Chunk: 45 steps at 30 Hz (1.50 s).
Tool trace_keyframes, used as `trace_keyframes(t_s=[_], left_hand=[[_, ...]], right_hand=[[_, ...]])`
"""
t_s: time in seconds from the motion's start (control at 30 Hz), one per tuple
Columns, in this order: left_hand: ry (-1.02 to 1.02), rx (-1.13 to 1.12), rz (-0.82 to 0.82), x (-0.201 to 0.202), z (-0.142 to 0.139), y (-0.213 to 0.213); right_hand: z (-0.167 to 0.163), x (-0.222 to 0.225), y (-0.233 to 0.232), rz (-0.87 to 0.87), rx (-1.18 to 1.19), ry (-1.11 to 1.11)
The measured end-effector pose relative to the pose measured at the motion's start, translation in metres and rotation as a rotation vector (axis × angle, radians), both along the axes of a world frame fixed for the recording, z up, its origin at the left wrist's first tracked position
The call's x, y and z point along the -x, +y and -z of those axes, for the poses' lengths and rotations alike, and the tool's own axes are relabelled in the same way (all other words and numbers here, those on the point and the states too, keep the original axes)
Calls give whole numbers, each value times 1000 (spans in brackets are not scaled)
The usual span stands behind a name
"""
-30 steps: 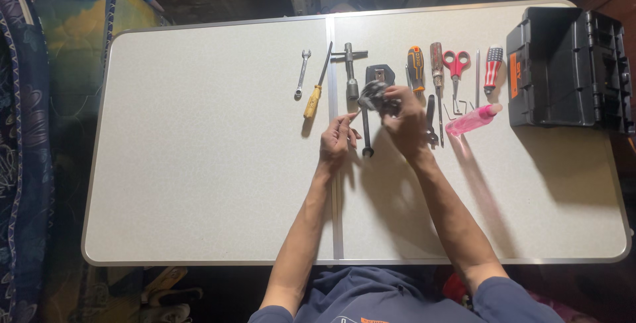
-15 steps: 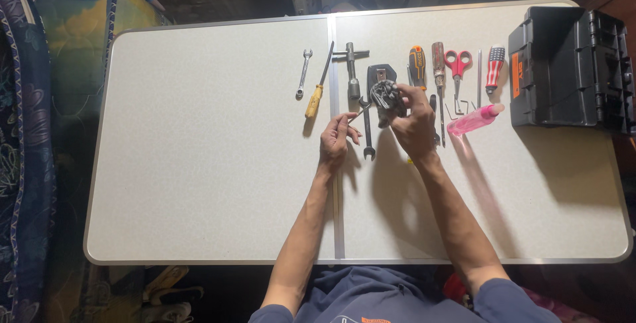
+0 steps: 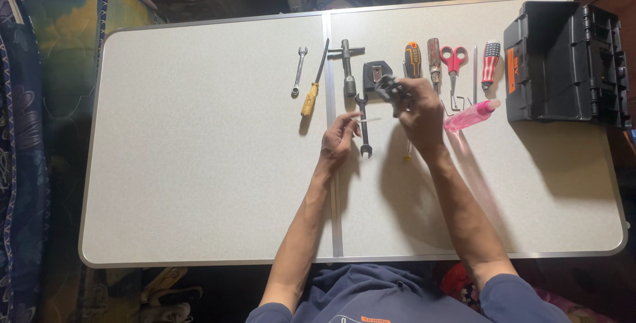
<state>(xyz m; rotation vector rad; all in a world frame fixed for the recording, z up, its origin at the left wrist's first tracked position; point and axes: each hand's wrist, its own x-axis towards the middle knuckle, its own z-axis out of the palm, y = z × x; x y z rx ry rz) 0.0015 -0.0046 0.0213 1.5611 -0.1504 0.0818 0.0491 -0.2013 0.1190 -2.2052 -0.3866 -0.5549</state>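
Note:
My right hand (image 3: 420,113) is closed around a small dark metal tool (image 3: 389,88), held just above the table beside a black pouch (image 3: 375,71). My left hand (image 3: 338,137) pinches a thin silver pin (image 3: 368,120) between thumb and fingers, a little left of the right hand. Between the two hands a dark open-end wrench (image 3: 362,127) lies flat on the white folding table (image 3: 199,164).
Laid in a row at the far side are a small spanner (image 3: 299,71), a yellow-handled screwdriver (image 3: 313,84), a T-handle socket wrench (image 3: 348,64), more screwdrivers (image 3: 413,58), red scissors (image 3: 454,60) and a pink bottle (image 3: 469,116). A black toolbox (image 3: 563,64) sits at the far right.
My hands were together on the dark tool; they have drawn apart. The left hand now holds the thin silver pin, and the right has raised the tool slightly.

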Motion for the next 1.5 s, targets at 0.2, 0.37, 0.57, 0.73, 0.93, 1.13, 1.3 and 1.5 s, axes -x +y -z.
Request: trace_keyframes(t_s=[0.2,0.37,0.57,0.73,0.93,1.13,1.3,1.5], left_hand=[[-46,123,-154,-2,-6,2],[21,171,-144,-2,2,4],[0,208,-94,0,2,3],[17,124,-101,1,-2,3],[30,167,-102,-2,0,3],[92,208,-69,3,-7,6],[72,230,-66,0,-8,5],[71,151,-126,-1,-1,4]], right_hand=[[-2,22,1,-132,-92,57],[9,33,24,-181,-164,118],[20,21,34,-93,-95,142],[12,-3,5,-19,-122,98],[15,14,12,-240,-230,352],[24,-8,6,-52,-39,157],[15,-15,-17,-148,-204,239],[10,18,14,-301,-217,446]])
